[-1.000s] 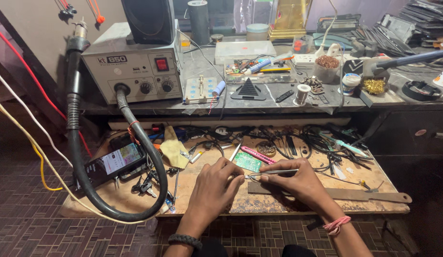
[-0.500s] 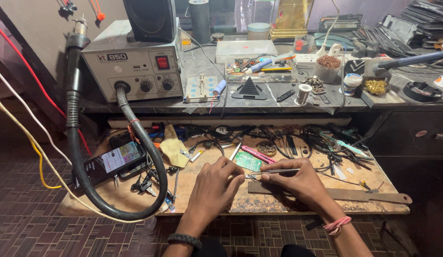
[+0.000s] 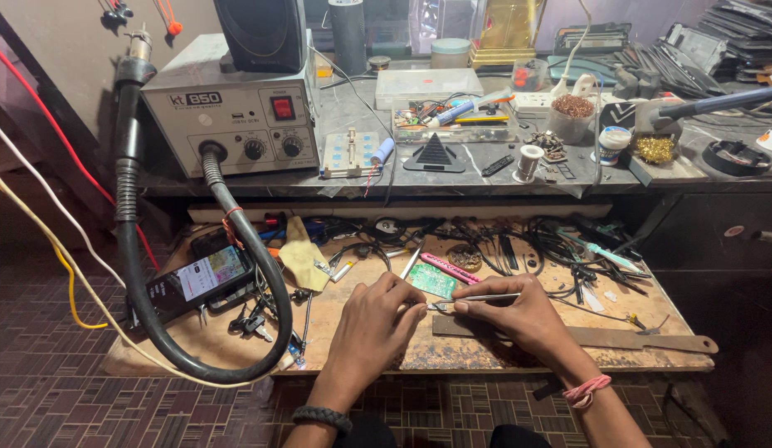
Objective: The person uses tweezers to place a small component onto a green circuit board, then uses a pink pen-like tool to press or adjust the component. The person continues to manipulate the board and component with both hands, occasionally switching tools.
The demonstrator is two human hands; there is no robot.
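Note:
A small green circuit board (image 3: 433, 280) lies on the worn wooden bench (image 3: 485, 348) in front of me. My left hand (image 3: 377, 319) rests on the bench with its fingertips pinching the board's near left edge. My right hand (image 3: 518, 311) grips thin metal tweezers (image 3: 477, 299), whose tips point left and meet the board's near edge beside my left fingers. A pink tool (image 3: 449, 267) lies just behind the board.
A grey hot-air rework station (image 3: 228, 116) stands on the upper shelf at left; its thick black hose (image 3: 236, 332) loops down over the bench. A lit phone (image 3: 199, 278) lies at left. Tangled cables and tools (image 3: 518, 241) fill the bench's back; a flat metal bar (image 3: 635, 338) lies at right.

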